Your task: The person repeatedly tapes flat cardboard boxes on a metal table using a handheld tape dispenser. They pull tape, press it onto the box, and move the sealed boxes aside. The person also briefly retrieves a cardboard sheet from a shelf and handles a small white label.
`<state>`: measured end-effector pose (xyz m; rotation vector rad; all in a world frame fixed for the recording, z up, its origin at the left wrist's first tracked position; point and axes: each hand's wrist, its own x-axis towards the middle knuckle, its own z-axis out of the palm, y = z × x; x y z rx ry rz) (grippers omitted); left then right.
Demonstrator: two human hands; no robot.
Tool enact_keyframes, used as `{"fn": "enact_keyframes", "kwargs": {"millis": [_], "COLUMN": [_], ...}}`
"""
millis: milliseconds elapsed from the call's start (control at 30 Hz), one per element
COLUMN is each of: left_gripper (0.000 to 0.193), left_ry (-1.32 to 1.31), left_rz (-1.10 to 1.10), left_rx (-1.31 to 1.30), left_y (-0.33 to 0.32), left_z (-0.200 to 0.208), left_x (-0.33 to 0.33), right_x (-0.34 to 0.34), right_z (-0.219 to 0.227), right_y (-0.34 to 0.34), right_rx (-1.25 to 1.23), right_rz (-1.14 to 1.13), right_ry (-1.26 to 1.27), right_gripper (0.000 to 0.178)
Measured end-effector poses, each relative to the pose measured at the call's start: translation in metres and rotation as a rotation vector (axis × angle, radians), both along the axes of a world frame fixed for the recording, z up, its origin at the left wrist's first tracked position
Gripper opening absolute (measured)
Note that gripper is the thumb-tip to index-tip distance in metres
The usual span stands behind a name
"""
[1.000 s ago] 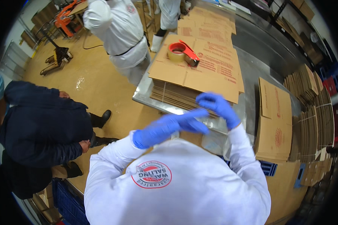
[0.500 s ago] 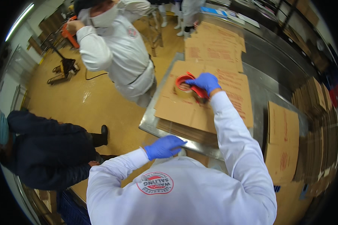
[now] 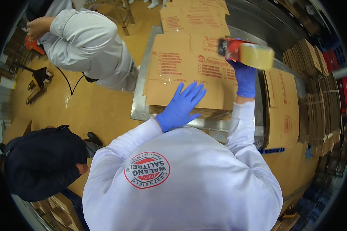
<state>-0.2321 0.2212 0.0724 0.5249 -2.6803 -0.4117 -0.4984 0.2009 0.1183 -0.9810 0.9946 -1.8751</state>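
Head view: the person's left hand in a thin blue glove (image 3: pixel 180 109) is spread flat over the near edge of a stack of flat brown cardboard boxes with red print (image 3: pixel 216 90). Its 4 fingers fan away from the body, the thumb points off to the right, and nothing is in its grasp; I can't tell how firmly the palm presses.

The right hand in a matching blue glove (image 3: pixel 246 79) is raised at the stack's right edge, its forearm stretched almost straight ahead. It is clamped on a red plastic tape dispenser with a yellowish clear roll (image 3: pixel 237 50), which sits tilted sideways above the fist, slightly blurred. Some of its fingers are hidden.

The stack rests on a shiny grey steel table (image 3: pixel 139 102). Over to the left I see 2 other people: a co-worker in white (image 3: pixel 92 46) and a person in a dark jacket (image 3: pixel 42 163).
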Motion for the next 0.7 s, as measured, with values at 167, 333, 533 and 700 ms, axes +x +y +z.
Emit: {"fn": "enact_keyframes", "kwargs": {"millis": [167,333,533,700], "left_gripper": [0.061,0.057,0.048,0.032], "left_ry": [-0.387,-0.167,0.67,1.376], "left_rz": [-0.056,-0.226,0.106,0.075], "left_rx": [-0.464,-0.482,0.101,1.148], "left_y": [-0.004,-0.021,-0.054,-0.052], "left_z": [-0.055,0.003,0.1,0.073], "left_x": [-0.027,-0.013,-0.041,-0.033], "right_x": [-0.008,-0.006,0.032,0.033], "right_z": [-0.023,-0.005,0.066,0.05], "right_y": [0.076,0.15,0.207,0.204], "right_rx": [0.138,0.297,0.124,0.143], "right_rz": [-0.705,-0.902,-1.406,-1.313], "right_ry": [0.942,1.146,1.29,1.181], "right_gripper": [0.045,0.064,0.095,0.094]}}
